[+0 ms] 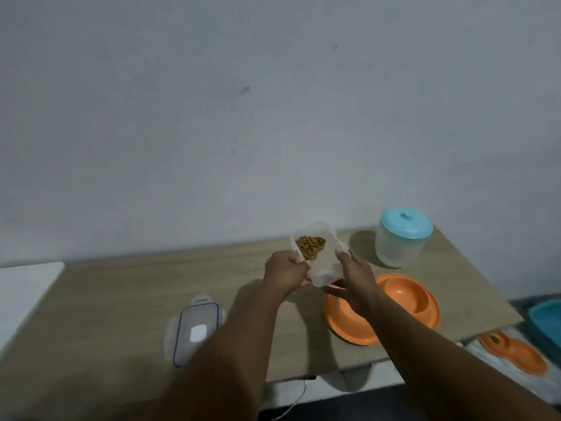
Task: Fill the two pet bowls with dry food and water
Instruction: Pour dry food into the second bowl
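Both hands hold a clear plastic food container above the wooden table, tilted up at its far end. Brown dry food lies heaped in its far left corner. My left hand grips its left side and my right hand grips its right side. Just below and to the right sits an orange double pet bowl; its left basin is partly hidden by my right hand and its right basin looks bare. A frosted jar with a teal lid stands behind the bowl.
The container's clear lid with a blue seal lies flat on the table at the left. Off the table's right edge, lower down, lie another orange dish and a teal tub. A white surface adjoins the table's left end.
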Demonstrator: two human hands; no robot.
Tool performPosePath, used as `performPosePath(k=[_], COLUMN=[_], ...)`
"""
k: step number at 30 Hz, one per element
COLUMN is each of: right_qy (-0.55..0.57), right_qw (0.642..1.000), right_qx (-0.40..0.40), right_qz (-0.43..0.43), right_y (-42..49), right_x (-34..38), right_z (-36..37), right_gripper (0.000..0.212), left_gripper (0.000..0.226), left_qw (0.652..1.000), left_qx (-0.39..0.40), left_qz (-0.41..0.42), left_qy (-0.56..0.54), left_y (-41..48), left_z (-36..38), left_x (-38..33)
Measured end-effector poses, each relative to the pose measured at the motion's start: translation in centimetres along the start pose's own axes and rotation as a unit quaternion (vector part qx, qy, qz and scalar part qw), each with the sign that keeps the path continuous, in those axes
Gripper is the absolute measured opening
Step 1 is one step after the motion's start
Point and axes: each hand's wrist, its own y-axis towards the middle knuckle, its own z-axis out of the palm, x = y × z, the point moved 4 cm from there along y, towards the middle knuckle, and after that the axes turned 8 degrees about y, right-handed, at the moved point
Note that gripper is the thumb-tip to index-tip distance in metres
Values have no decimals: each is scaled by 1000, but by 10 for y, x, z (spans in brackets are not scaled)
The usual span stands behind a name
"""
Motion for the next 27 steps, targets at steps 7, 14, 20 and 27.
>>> performPosePath(k=[7,14,20,27], right_qy=[-122,-323,-435,-513], right_qw=[985,918,862,820], right_qx=[-92,-141,-157,-144], right_qz=[-81,-179,-209,-210], right_y=[-16,-31,-33,-30], right_x=[45,59,55,51], right_z=[-104,-159,-156,-141], right_gripper=[35,36,52,55], left_gripper=[24,88,85,67], left_qw=[979,898,876,863], left_qx=[60,137,120,93], left_qz=[57,102,136,155], left_qy=[187,406,448,471], left_y=[-2,20,1,3], left_z=[68,103,111,108], left_x=[8,103,88,91])
